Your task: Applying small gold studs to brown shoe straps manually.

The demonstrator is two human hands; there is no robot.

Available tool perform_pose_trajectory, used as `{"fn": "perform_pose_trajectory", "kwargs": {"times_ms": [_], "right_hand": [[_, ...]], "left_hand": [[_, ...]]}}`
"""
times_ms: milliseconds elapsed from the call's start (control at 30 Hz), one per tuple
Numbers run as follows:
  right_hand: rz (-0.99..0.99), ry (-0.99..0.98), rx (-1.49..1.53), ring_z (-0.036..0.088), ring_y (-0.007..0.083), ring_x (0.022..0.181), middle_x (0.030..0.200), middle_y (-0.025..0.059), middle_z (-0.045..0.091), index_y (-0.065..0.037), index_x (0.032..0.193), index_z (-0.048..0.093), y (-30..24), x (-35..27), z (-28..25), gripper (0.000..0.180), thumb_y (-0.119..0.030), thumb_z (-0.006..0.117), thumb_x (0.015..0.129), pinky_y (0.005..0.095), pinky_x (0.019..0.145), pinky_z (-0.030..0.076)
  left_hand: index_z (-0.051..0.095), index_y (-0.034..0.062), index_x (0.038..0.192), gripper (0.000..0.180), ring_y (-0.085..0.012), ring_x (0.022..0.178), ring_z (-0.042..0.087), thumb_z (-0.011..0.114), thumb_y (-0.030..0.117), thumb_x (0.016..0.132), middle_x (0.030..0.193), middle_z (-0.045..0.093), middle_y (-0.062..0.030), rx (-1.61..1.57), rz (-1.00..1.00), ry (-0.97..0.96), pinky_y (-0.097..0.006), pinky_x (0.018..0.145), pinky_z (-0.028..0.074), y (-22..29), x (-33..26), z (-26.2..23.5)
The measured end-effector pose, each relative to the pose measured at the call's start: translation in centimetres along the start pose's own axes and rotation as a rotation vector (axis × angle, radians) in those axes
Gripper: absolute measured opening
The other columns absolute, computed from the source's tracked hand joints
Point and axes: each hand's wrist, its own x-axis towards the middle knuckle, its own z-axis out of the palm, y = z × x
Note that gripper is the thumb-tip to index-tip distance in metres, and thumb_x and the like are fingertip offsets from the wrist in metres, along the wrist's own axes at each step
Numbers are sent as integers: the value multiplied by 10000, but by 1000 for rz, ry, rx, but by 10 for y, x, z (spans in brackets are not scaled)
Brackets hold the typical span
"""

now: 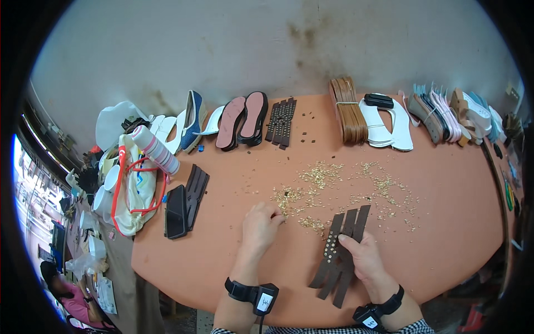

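Observation:
My right hand grips a dark brown sandal upper made of crossed straps, with the thumb pressed on top. Rows of small gold studs dot its left-hand strap, while the other straps look plain. My left hand is closed at the near left edge of a scatter of loose gold studs, fingertips pinched down at the tabletop. Whatever those fingertips hold, if anything, is hidden. Each wrist wears a black band with a small box.
On the orange-brown table stand pink-topped soles, a studded upper, bundled brown strips and white insoles along the wall. A black phone lies on plain strap pieces at left, near a white bag. A person sits far left.

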Motion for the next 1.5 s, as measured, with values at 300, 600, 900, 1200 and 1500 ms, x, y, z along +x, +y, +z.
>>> {"fn": "perform_pose_trajectory", "kwargs": {"times_ms": [300,600,900,1200,1500], "right_hand": [[43,17,38,570,111,605,738,38,591,-13,867,577,-2,0,1,66,-6,561,804,261,543,499],[85,10,31,580,107,626,758,39,607,-16,901,590,-3,0,1,100,-2,574,803,248,544,497],[51,-35,5,574,96,722,831,31,603,-11,958,578,-1,-1,-1,158,-10,578,801,229,644,480],[18,-101,4,562,86,784,886,26,588,9,940,582,8,-1,-5,132,-10,557,811,217,694,461],[51,-111,-48,542,65,778,875,8,574,14,935,583,-1,-8,-2,131,-20,562,810,216,692,450]], "left_hand": [[620,10,792,54,-115,617,522,604,20,741,697,566,-60,-457,-261,44,-246,571,430,3,-2,4],[601,3,781,93,-73,634,537,649,-36,712,718,600,-43,-899,-248,-9,-197,573,442,39,-11,2],[549,5,758,108,-122,740,555,632,-56,724,807,586,-73,-1133,-167,-222,-224,683,457,72,-32,11],[577,37,721,146,-144,876,456,700,5,648,936,457,-49,-793,118,-164,-258,773,378,84,-34,15],[599,21,745,131,-131,921,446,694,-25,667,983,427,-46,-988,81,-192,-243,771,397,80,-33,19]]}}
